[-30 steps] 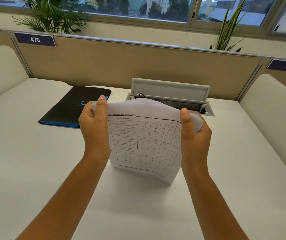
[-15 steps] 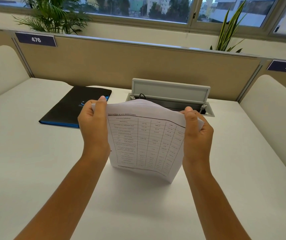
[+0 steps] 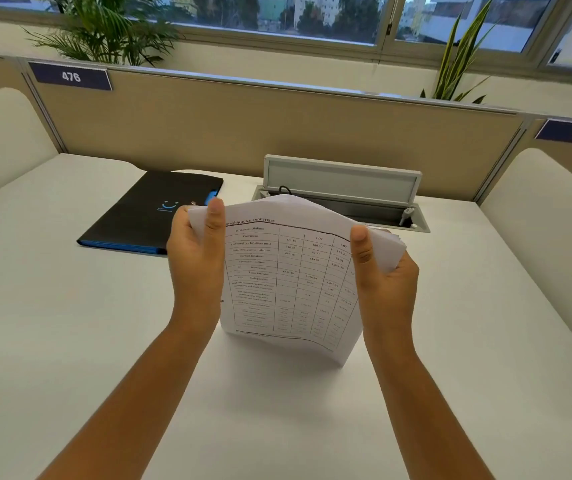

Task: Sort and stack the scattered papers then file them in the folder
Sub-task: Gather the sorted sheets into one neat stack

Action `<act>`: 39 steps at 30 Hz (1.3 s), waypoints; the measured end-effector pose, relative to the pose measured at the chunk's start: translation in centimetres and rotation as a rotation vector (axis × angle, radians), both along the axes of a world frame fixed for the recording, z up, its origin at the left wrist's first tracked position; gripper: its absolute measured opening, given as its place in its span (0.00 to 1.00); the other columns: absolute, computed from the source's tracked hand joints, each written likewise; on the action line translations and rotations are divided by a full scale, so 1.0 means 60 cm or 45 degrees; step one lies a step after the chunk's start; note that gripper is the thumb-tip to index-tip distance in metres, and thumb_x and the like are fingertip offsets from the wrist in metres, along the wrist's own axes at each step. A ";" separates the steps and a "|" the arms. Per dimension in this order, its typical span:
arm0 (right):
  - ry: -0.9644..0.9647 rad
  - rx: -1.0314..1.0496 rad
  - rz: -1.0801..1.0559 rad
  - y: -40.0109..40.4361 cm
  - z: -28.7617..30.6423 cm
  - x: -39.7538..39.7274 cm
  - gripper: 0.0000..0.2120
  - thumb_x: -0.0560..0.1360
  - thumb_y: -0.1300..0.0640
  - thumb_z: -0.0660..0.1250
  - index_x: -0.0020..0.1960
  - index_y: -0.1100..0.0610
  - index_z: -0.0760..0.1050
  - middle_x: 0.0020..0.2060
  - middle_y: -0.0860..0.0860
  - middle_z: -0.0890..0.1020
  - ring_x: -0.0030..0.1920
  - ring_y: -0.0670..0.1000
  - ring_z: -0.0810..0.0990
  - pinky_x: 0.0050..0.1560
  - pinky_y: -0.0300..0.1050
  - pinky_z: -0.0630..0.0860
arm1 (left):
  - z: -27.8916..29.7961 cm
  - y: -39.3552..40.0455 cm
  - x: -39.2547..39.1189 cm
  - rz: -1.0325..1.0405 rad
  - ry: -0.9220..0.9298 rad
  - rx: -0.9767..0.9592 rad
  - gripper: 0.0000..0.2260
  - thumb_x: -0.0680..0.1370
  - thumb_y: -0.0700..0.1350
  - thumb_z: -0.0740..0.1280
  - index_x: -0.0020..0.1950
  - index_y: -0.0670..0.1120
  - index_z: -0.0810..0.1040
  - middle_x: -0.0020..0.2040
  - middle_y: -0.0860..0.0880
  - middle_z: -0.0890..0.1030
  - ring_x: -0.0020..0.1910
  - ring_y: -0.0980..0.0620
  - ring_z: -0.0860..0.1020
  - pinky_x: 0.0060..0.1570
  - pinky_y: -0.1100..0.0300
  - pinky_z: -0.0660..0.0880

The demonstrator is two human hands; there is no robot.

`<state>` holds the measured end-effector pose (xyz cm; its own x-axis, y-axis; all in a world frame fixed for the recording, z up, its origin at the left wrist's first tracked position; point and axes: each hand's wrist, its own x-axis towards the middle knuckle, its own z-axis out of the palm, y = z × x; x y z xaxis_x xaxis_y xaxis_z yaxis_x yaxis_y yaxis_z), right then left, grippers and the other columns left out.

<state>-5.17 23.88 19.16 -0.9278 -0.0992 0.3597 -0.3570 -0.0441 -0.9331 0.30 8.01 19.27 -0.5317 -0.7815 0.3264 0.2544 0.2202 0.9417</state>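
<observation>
Papers (image 3: 291,271), the subject of the task, are noted last in order of size. Largest item: the white desk (image 3: 69,323), bounded at the rear by a beige partition (image 3: 243,126) carrying number plates 476 and 477. Next: an open cable tray (image 3: 343,199) set into the desk at centre rear, its lid raised. Next: the black folder (image 3: 146,213), blue-edged, lying flat and closed at rear left, its long axis running away from the person and angled slightly rightward. Then the papers themselves: a gathered stack stood on its lower edge on the desk, printed table facing the camera, top bowed backward. The left hand (image 3: 196,261) grips the stack's left edge, thumb on the front face; the right hand (image 3: 386,282) grips the right edge likewise. The hands are apart, one on each side of the stack. Assessment: squaring of the stack appears to be in hand; filing not yet done. The folder lies forward and to the left of the stack, just beyond the left hand, which is clearly the nearer. The likely next move requires opening the cover, best by the left hand, while the right retains the stack.
</observation>
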 end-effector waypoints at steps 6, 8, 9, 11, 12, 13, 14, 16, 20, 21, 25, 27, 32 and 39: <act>-0.098 0.012 0.012 -0.002 -0.039 -0.007 0.10 0.62 0.40 0.65 0.41 0.40 0.72 0.37 0.36 0.78 0.37 0.36 0.80 0.28 0.24 0.72 | -0.061 0.009 0.002 -0.087 -0.124 -0.027 0.15 0.68 0.59 0.61 0.53 0.61 0.63 0.47 0.63 0.73 0.44 0.58 0.76 0.33 0.72 0.75; -0.131 0.027 0.018 -0.003 -0.058 -0.010 0.11 0.61 0.40 0.66 0.43 0.39 0.72 0.39 0.36 0.78 0.37 0.41 0.80 0.30 0.23 0.72 | -0.088 0.008 0.000 -0.093 -0.168 -0.021 0.18 0.68 0.58 0.62 0.56 0.60 0.62 0.48 0.65 0.71 0.46 0.61 0.74 0.38 0.70 0.73; -0.144 0.037 0.021 -0.003 -0.069 -0.012 0.11 0.61 0.40 0.67 0.43 0.39 0.72 0.40 0.35 0.78 0.39 0.42 0.79 0.31 0.22 0.72 | -0.102 0.008 -0.001 -0.103 -0.191 -0.018 0.18 0.69 0.57 0.62 0.56 0.59 0.62 0.48 0.65 0.71 0.46 0.62 0.74 0.40 0.68 0.73; -0.174 0.054 0.024 -0.002 -0.090 -0.016 0.11 0.61 0.40 0.68 0.43 0.38 0.72 0.41 0.35 0.78 0.41 0.41 0.78 0.32 0.22 0.72 | -0.132 0.006 -0.004 -0.144 -0.241 -0.006 0.16 0.72 0.52 0.65 0.54 0.60 0.61 0.49 0.65 0.70 0.47 0.63 0.73 0.42 0.66 0.73; -0.194 0.061 0.029 -0.001 -0.102 -0.018 0.11 0.61 0.40 0.68 0.43 0.38 0.73 0.41 0.35 0.79 0.41 0.40 0.78 0.32 0.23 0.73 | -0.147 0.006 -0.005 -0.170 -0.276 -0.010 0.16 0.73 0.49 0.66 0.54 0.60 0.60 0.49 0.64 0.69 0.47 0.63 0.72 0.43 0.65 0.73; -0.214 0.066 0.037 -0.001 -0.114 -0.020 0.11 0.61 0.39 0.69 0.43 0.38 0.74 0.40 0.35 0.79 0.41 0.39 0.79 0.33 0.24 0.74 | -0.161 0.006 -0.006 -0.197 -0.320 -0.019 0.18 0.74 0.47 0.66 0.54 0.59 0.59 0.50 0.63 0.69 0.47 0.62 0.72 0.43 0.65 0.73; -0.232 0.077 0.049 0.000 -0.126 -0.022 0.11 0.61 0.39 0.69 0.43 0.37 0.74 0.40 0.35 0.80 0.42 0.38 0.79 0.33 0.25 0.74 | -0.175 0.005 -0.007 -0.224 -0.366 -0.024 0.19 0.74 0.46 0.66 0.55 0.58 0.58 0.51 0.60 0.69 0.48 0.60 0.72 0.43 0.66 0.73; -0.269 0.120 0.074 0.002 -0.150 -0.027 0.12 0.62 0.39 0.70 0.43 0.37 0.74 0.42 0.35 0.79 0.43 0.38 0.79 0.34 0.25 0.75 | -0.199 0.007 -0.008 -0.271 -0.432 -0.013 0.21 0.75 0.45 0.66 0.58 0.57 0.56 0.56 0.57 0.67 0.51 0.57 0.71 0.41 0.70 0.73; -0.332 0.200 0.110 0.007 -0.199 -0.039 0.13 0.65 0.43 0.70 0.47 0.40 0.72 0.45 0.36 0.78 0.46 0.38 0.76 0.35 0.23 0.73 | -0.248 0.012 -0.005 -0.312 -0.507 0.015 0.22 0.76 0.40 0.64 0.62 0.55 0.56 0.61 0.53 0.67 0.58 0.54 0.68 0.52 0.64 0.72; -0.354 0.215 0.112 0.010 -0.212 -0.041 0.14 0.66 0.45 0.71 0.49 0.41 0.72 0.45 0.37 0.78 0.46 0.38 0.76 0.35 0.23 0.73 | -0.260 0.013 -0.001 -0.309 -0.536 0.019 0.21 0.77 0.40 0.63 0.63 0.52 0.56 0.61 0.51 0.67 0.59 0.53 0.69 0.55 0.61 0.71; -0.444 0.294 0.095 0.022 -0.263 -0.044 0.15 0.68 0.48 0.72 0.52 0.45 0.74 0.44 0.38 0.80 0.45 0.38 0.79 0.37 0.25 0.75 | -0.303 0.016 0.014 -0.227 -0.710 -0.098 0.15 0.79 0.38 0.56 0.65 0.46 0.60 0.62 0.46 0.73 0.55 0.50 0.73 0.53 0.60 0.72; -0.442 0.340 0.096 0.028 -0.284 -0.042 0.15 0.68 0.49 0.73 0.53 0.46 0.75 0.43 0.36 0.80 0.45 0.36 0.79 0.39 0.25 0.75 | -0.312 0.020 0.018 -0.194 -0.719 -0.186 0.17 0.80 0.38 0.54 0.67 0.51 0.61 0.61 0.49 0.74 0.52 0.56 0.73 0.52 0.67 0.71; -0.352 0.584 0.024 0.038 -0.300 -0.051 0.16 0.69 0.50 0.72 0.55 0.47 0.73 0.46 0.37 0.79 0.48 0.41 0.80 0.43 0.25 0.74 | -0.316 0.026 0.011 -0.132 -0.845 -0.255 0.22 0.81 0.39 0.52 0.74 0.48 0.53 0.71 0.47 0.67 0.67 0.49 0.68 0.66 0.58 0.64; -0.418 0.821 -0.065 0.043 -0.294 -0.079 0.29 0.69 0.47 0.72 0.65 0.56 0.68 0.58 0.53 0.79 0.56 0.54 0.78 0.54 0.46 0.76 | -0.323 0.015 0.004 -0.096 -1.078 -0.472 0.25 0.79 0.48 0.58 0.74 0.45 0.56 0.67 0.42 0.71 0.64 0.44 0.70 0.63 0.53 0.68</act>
<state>-9.93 26.48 1.50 -0.9870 -0.1513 -0.0539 -0.0408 0.5606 -0.8271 0.52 8.92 -0.08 -0.7519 -0.6587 0.0279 -0.4605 0.5550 0.6928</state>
